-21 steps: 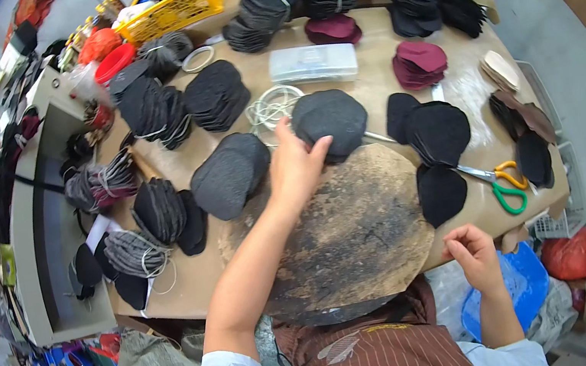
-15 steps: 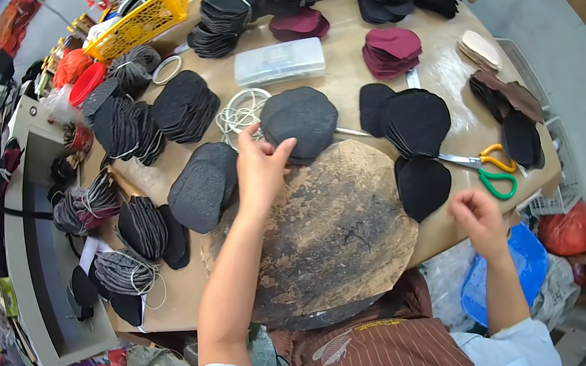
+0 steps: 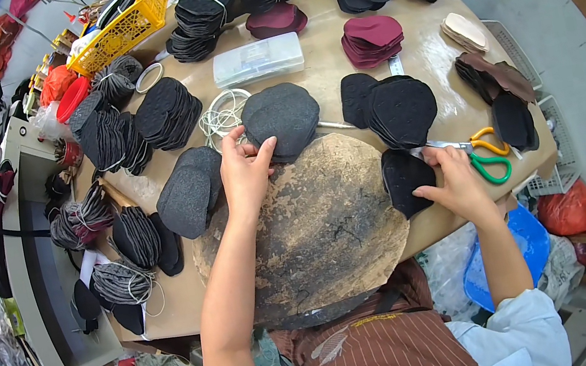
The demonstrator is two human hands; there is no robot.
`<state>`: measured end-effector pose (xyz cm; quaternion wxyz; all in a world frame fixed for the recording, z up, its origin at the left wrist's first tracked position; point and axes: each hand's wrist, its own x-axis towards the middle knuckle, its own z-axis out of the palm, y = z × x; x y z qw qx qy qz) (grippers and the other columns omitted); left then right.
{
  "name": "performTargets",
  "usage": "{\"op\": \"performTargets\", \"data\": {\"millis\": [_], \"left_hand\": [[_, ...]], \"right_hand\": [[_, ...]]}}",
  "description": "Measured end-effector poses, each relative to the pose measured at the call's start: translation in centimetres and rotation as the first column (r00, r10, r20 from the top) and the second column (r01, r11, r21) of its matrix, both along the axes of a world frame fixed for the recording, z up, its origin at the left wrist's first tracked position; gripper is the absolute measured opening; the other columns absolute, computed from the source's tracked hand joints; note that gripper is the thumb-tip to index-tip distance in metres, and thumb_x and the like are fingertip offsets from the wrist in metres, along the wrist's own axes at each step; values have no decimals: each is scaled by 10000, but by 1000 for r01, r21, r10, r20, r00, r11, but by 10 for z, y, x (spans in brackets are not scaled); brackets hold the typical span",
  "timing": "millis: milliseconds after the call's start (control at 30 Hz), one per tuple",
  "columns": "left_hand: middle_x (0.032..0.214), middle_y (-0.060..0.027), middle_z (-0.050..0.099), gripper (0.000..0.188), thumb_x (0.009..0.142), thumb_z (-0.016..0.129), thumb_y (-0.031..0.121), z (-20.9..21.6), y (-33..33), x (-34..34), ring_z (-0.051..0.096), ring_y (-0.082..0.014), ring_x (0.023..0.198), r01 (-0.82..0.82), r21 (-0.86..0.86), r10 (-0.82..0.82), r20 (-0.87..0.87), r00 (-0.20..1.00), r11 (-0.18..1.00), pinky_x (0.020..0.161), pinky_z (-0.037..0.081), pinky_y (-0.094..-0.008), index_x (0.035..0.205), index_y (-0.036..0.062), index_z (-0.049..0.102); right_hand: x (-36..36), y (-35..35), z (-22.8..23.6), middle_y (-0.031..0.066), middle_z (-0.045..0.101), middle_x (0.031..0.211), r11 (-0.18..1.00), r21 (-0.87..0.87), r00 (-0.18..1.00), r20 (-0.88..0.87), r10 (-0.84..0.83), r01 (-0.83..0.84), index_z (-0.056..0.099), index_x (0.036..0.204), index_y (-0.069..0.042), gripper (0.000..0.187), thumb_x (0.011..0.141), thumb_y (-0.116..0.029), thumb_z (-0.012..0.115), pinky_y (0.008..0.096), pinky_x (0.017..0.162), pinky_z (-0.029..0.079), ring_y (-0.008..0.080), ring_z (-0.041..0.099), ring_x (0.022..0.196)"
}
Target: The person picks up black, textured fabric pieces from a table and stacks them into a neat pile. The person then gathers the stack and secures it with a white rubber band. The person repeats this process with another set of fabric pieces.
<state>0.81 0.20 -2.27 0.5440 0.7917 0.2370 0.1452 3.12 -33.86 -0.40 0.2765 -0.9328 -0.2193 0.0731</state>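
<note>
A small stack of dark grey textured oval pads point(image 3: 282, 119) lies at the far edge of a worn round block point(image 3: 324, 232). My left hand point(image 3: 248, 171) holds the stack's near left edge between thumb and fingers. At the block's right rim lies a black fabric pad point(image 3: 405, 183), and my right hand point(image 3: 459, 182) reaches over its right edge. The right thumb touches the pad; the fingers are spread toward its upper corner, beside the scissors point(image 3: 485, 151) with yellow and green handles. More grey pads point(image 3: 190, 192) lie left of my left hand.
Black pads point(image 3: 401, 110) are stacked beyond my right hand. Maroon pads point(image 3: 371, 39) and a clear plastic box point(image 3: 257, 60) lie farther back. White cord point(image 3: 223, 113) is coiled near my left fingers. Tied bundles point(image 3: 123, 281) stand at left; a yellow basket point(image 3: 121, 37) is far left.
My right hand has moved left and away from me onto the black pad, and its fingers have spread. My left hand stays at the grey pads. The whole view has shifted slightly.
</note>
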Motion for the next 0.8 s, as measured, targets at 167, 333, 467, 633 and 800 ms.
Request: {"op": "performTargets", "data": {"millis": [167,333,467,633,800], "left_hand": [[758,-63,595,572,811,737,171,-3,-3,1,597,-97,620,-7,-6,7,37,999,1000,513,507,-243,1253,-41,442],[799,-56,571,616,843,712,149,0,-4,-2,561,-69,636,13,-20,-12,57,998,1000,516,481,-205,1303,-59,360],[1123,-178,439,781,744,785,218,21,-22,-42,537,-210,911,-21,511,-17,70,997,859,791,486,-354,1341,-35,349],[1339,-227,434,989,694,824,320,45,-96,-116,443,-334,1258,583,-8,-547,334,768,813,991,406,-406,1423,-5,241],[1176,-189,579,608,827,693,119,56,-85,-151,615,-306,1050,430,-190,-378,255,890,883,854,504,-364,1345,61,381]], "right_hand": [[-4,6,7,134,530,1042,998,-11,993,-96,-64,63,509,1090,-23,525,665,-110,805,389,895,417,321,494,1018],[-13,6,-1,181,537,1141,934,340,981,-191,-43,107,486,1130,-17,483,722,-22,745,343,915,436,295,549,1064],[-34,5,37,113,526,1178,804,582,911,-386,143,121,387,1303,20,572,791,63,636,293,920,434,189,555,1065],[-60,27,42,86,586,1046,739,669,878,-400,262,84,440,1251,23,482,807,54,624,254,843,451,145,577,956],[-68,59,28,54,597,945,738,674,878,-333,344,-34,500,1130,5,323,834,-2,628,216,764,459,99,575,845]]}}
